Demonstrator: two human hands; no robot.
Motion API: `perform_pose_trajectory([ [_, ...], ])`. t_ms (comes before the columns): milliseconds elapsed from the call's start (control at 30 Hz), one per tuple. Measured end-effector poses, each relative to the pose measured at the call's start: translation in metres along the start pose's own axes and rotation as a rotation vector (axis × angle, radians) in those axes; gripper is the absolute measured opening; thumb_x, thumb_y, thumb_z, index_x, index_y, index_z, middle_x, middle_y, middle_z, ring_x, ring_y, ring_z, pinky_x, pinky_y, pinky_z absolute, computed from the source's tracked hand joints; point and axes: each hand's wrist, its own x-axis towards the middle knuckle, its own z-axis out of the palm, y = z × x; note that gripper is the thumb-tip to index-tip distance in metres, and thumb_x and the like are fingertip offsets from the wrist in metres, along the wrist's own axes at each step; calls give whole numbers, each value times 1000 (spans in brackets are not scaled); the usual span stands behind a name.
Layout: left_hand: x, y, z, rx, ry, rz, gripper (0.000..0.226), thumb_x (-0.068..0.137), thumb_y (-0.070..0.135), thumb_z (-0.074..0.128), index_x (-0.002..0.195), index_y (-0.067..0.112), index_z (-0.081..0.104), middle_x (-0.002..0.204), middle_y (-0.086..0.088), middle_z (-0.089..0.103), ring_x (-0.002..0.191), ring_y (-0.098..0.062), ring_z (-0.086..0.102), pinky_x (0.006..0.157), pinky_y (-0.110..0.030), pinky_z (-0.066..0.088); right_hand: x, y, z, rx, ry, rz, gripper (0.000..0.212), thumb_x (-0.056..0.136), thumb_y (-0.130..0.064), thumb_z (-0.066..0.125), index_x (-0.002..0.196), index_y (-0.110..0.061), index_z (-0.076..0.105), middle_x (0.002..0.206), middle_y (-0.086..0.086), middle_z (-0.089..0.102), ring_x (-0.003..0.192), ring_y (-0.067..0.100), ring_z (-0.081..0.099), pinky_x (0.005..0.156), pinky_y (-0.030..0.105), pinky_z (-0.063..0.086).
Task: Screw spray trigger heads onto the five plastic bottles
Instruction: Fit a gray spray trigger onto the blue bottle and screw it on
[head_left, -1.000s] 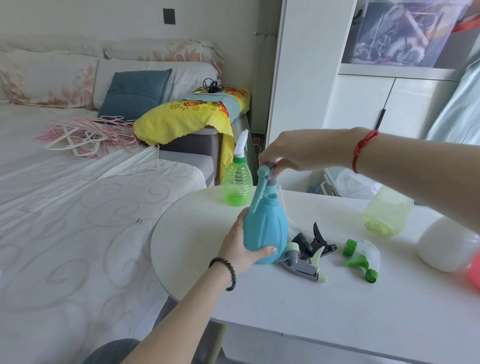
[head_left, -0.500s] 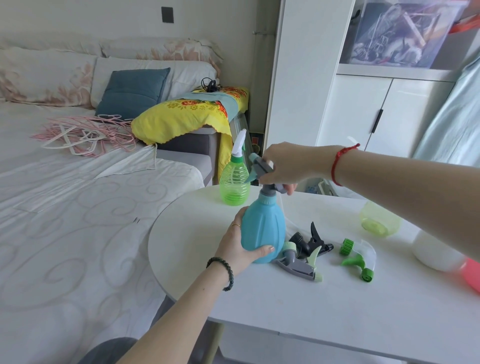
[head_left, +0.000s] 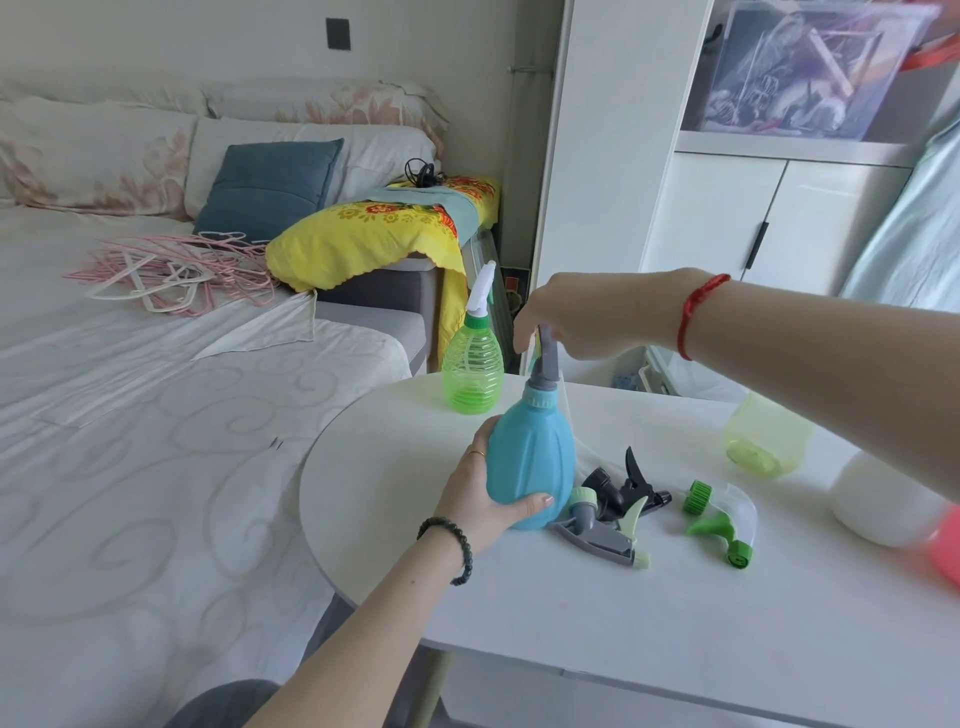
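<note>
A blue bottle (head_left: 530, 462) stands on the white table (head_left: 623, 613), and my left hand (head_left: 480, 493) grips its belly. My right hand (head_left: 576, 317) is closed from above on the grey and teal trigger head (head_left: 546, 364) sitting in the bottle's neck. Behind it stands a green bottle (head_left: 472, 371) with a white trigger head fitted. Three loose heads lie to the right: a black one (head_left: 626, 486), a grey one (head_left: 602, 532) and a green one (head_left: 719, 522). A yellow-green bottle (head_left: 763, 439), a white bottle (head_left: 883, 501) and a pink bottle (head_left: 948, 548) lie further right.
A bed (head_left: 156, 415) with pink hangers (head_left: 171, 267) fills the left side, close to the table's rounded left edge. A white cabinet (head_left: 727, 218) stands behind the table. A yellow cloth (head_left: 374, 228) drapes over a seat by the bed.
My right hand has turned on the trigger head, whose nozzle has swung out of sight under my fingers. My left hand keeps the same hold on the blue bottle.
</note>
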Motion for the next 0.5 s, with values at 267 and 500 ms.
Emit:
perform_pose_trajectory([
  [267,1,-1,1,-9,11,6,82,61,36,78,110,63,18,109,28,48,102,2,49,74,-12,40,-2,-6,-4,178,-20,110,26,85,-32,58,101,-14,66,67,-5,56,82,23,56,66,26,41],
  [500,1,-3,0,5,11,6,80,61,33,78,105,67,20,107,31,48,100,14,47,69,5,35,-9,-7,-8,273,-120,112,48,87,3,40,129,-20,45,122,13,55,105,31,57,91,39,48],
])
